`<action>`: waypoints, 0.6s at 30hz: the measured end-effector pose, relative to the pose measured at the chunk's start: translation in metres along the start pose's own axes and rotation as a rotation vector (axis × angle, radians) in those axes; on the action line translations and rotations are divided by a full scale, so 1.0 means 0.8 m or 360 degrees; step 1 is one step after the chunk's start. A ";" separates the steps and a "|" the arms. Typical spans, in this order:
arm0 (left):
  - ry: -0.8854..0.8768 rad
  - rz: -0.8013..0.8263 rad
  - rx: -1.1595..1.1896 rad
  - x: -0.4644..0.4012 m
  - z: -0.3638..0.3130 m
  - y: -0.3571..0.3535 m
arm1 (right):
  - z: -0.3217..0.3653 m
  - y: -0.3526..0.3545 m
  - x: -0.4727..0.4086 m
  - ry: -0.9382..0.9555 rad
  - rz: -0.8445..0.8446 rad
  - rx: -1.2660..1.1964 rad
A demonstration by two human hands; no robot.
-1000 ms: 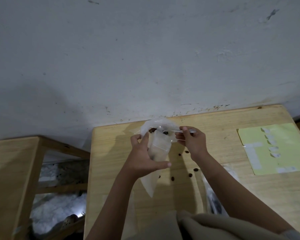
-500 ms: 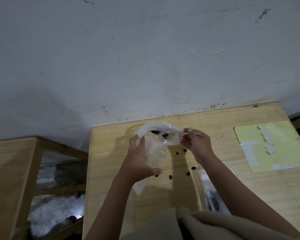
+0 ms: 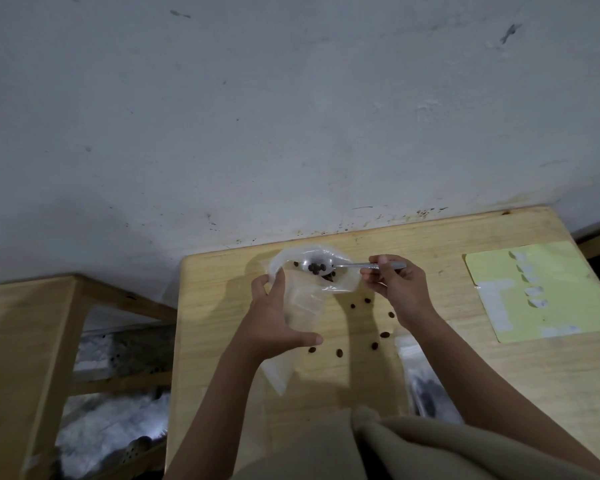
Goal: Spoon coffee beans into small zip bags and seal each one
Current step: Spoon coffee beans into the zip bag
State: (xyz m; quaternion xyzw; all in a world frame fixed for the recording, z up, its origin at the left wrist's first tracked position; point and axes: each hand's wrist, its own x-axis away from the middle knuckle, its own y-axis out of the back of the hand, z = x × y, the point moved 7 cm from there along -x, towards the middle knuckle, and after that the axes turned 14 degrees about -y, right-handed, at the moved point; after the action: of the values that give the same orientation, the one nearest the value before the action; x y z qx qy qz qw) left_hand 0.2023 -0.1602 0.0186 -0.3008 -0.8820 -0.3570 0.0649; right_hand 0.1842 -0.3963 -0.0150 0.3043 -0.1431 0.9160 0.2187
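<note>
Head view
Writing: none readable; the yellow sheet on the surface carries white patches only.
Left hand: raised above the surface, fingers curled round the small zip bag, thumb across its front, mouth held wide.
Right hand: fingers pinch the spoon handle, the bowl lying level over the bag's mouth.
Coffee beans: a small heap in the spoon bowl.
Loose beans: about eight scattered on the surface below the hands.
Filled bag: one, dark contents, lying by the right forearm.
</note>
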 end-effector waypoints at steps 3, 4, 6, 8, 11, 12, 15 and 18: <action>0.0002 -0.0007 0.0033 -0.002 0.001 -0.001 | 0.000 0.003 0.002 -0.0009 0.0027 0.0019; 0.0000 -0.0009 0.0035 -0.002 0.002 -0.002 | -0.001 0.004 0.003 -0.0020 0.0033 0.0009; -0.0009 -0.0018 0.0026 -0.004 0.002 -0.004 | -0.004 0.007 0.005 -0.0037 0.0049 -0.0019; -0.0018 -0.0030 0.0009 -0.006 0.004 -0.005 | -0.004 0.009 0.007 -0.0028 0.0069 -0.0024; -0.0033 -0.0043 -0.0039 -0.007 0.006 -0.008 | -0.004 0.013 0.010 -0.0014 0.0076 -0.0013; -0.0040 -0.0045 -0.0063 -0.007 0.007 -0.009 | -0.004 0.014 0.011 -0.0015 0.0078 -0.0016; -0.0068 -0.0049 -0.0170 -0.007 0.008 -0.012 | -0.004 0.019 0.014 -0.0017 0.0065 -0.0030; -0.0061 -0.0052 -0.0231 -0.007 0.011 -0.015 | -0.007 0.025 0.016 -0.0048 0.0035 -0.0061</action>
State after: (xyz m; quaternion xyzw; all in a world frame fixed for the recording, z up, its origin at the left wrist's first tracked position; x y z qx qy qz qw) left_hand 0.2008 -0.1636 0.0035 -0.2970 -0.8596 -0.4152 0.0200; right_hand 0.1626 -0.4075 -0.0139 0.3122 -0.1671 0.9109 0.2120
